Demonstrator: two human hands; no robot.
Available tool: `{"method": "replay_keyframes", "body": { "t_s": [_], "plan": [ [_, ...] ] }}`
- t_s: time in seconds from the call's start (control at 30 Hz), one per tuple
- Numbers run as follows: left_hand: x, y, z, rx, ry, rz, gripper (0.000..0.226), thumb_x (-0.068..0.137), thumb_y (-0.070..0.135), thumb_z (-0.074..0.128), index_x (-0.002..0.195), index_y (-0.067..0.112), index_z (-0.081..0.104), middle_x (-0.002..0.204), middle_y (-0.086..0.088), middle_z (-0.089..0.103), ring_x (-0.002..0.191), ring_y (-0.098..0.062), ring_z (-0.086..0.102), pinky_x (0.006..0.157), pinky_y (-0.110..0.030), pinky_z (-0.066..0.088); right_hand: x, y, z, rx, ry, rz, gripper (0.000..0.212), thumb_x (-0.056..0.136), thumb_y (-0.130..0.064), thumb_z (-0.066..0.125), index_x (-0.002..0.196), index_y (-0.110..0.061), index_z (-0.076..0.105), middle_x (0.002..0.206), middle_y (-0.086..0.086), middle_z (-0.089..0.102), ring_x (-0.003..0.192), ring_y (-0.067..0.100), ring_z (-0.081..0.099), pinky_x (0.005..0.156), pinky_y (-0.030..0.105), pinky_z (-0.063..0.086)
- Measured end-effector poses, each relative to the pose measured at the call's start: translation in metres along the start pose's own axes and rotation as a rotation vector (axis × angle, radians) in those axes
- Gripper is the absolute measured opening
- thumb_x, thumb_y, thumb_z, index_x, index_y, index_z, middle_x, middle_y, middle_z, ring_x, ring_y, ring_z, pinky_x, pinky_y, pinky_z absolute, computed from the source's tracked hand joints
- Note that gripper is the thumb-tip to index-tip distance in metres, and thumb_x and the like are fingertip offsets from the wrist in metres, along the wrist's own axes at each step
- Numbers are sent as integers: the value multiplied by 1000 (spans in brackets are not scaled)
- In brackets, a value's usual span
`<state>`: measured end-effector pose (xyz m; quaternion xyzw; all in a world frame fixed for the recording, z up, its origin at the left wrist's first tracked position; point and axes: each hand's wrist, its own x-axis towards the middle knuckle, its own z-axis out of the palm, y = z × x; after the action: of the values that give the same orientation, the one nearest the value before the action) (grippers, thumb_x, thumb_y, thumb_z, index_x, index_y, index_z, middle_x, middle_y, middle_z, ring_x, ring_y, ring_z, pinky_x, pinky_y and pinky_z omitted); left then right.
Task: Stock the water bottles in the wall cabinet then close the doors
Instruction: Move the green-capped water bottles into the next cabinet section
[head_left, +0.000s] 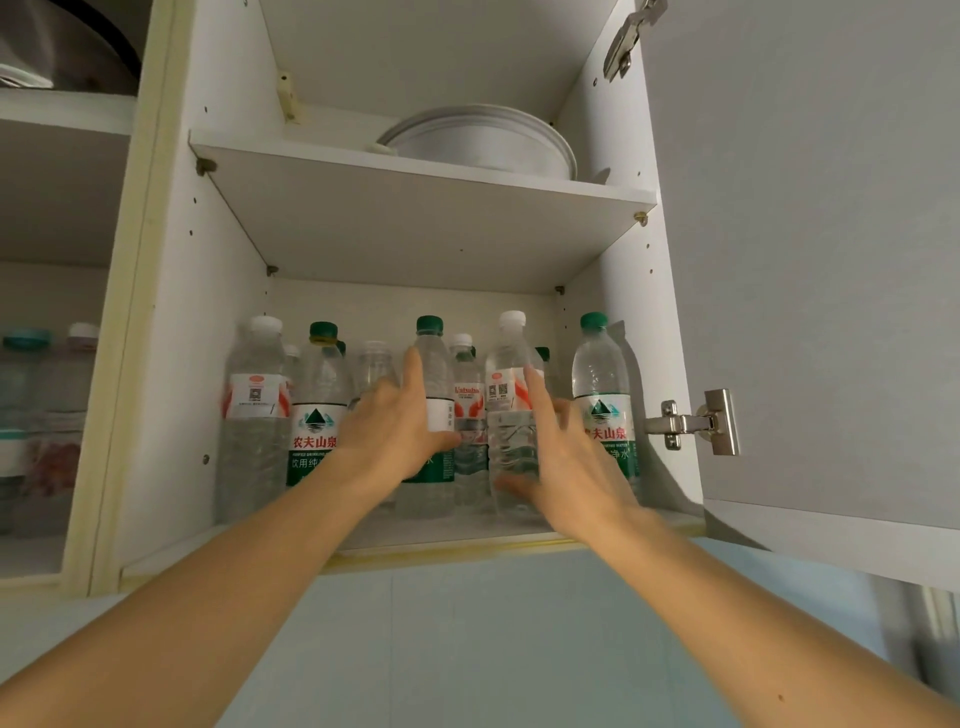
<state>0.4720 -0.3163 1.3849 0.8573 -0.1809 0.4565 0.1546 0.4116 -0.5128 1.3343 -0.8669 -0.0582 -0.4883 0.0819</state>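
White laminate lines the wall cabinet (218, 312), whose right door (810, 260) stands swung open on steel hinges (693, 423). An upper shelf (415, 208) carries a round white pan (483, 143). On the bottom shelf (467, 535) stand the water bottles, upright and crowded in rows: a white-capped one (254, 415) at far left, a green-labelled one (317, 410) beside it, another green-capped one (602, 384) at far right.

Both bare arms reach up into the lower compartment. The left hand (395, 421) holds a green-capped bottle (434, 364), its fingers curled about the label with the forefinger stretched up the side. The right hand (561, 457) has its fingers spread apart, forefinger and thumb touching a white-capped, red-labelled bottle (509, 374); whether it grips is unclear.
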Motion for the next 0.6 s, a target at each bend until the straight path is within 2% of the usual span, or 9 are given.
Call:
{"method": "replay_keyframes", "body": {
  "t_s": [0.07, 0.17, 0.27, 0.33, 0.4, 0.47, 0.6],
  "plan": [
    [-1, -1, 1, 129, 36, 38, 119, 74, 68, 74, 156, 25, -1, 137, -22, 50, 117, -37, 57, 86, -49, 58, 2, -2, 1, 46, -76, 32, 125, 86, -47, 77, 150, -46, -30, 139, 17, 46, 87, 29, 68, 71, 45, 61],
    [0, -8, 0, 263, 64, 77, 116, 77, 72, 68, 157, 22, 0, 142, -21, 45, 125, -37, 49, 91, -46, 54, 3, 0, 2, 83, -129, 88, 122, 91, -29, 76, 151, -44, -29, 130, 19, 53, 88, 27, 67, 80, 46, 60],
    [2, -12, 4, 334, 85, 113, 114, 79, 75, 63, 159, 20, 3, 140, -19, 45, 123, -35, 48, 97, -44, 50, 1, 2, 2, 65, -148, 109, 123, 86, 3, 69, 152, -44, -24, 119, 14, 53, 73, 20, 61, 69, 42, 59],
    [5, -13, 10, 377, 114, 133, 112, 78, 78, 61, 159, 22, 6, 134, -16, 46, 117, -32, 47, 96, -41, 48, 1, 2, 3, 63, -133, 100, 124, 81, 12, 65, 154, -45, -18, 121, 12, 48, 74, 22, 60, 68, 42, 58],
    [8, -14, 13, 400, 146, 147, 112, 76, 80, 61, 158, 23, 10, 134, -14, 44, 116, -31, 45, 96, -41, 47, 1, 2, 4, 59, -109, 83, 119, 82, 8, 67, 156, -43, -10, 123, 10, 42, 79, 24, 61, 72, 43, 59],
    [15, -15, 13, 389, 167, 169, 113, 73, 81, 62, 157, 24, 13, 138, -14, 40, 120, -31, 42, 100, -42, 45, 0, 3, 6, 45, -67, 56, 108, 84, -1, 72, 159, -37, 4, 125, 8, 40, 86, 24, 61, 74, 37, 58],
    [38, -1, 3, 273, 197, 184, 102, 75, 82, 60, 152, 23, 29, 144, -11, 38, 127, -30, 39, 103, -45, 39, -4, 1, 7, 6, 100, -17, 73, 86, -9, 72, 150, -20, 40, 129, 5, 40, 117, 25, 49, 83, 32, 54]
  ]
}}
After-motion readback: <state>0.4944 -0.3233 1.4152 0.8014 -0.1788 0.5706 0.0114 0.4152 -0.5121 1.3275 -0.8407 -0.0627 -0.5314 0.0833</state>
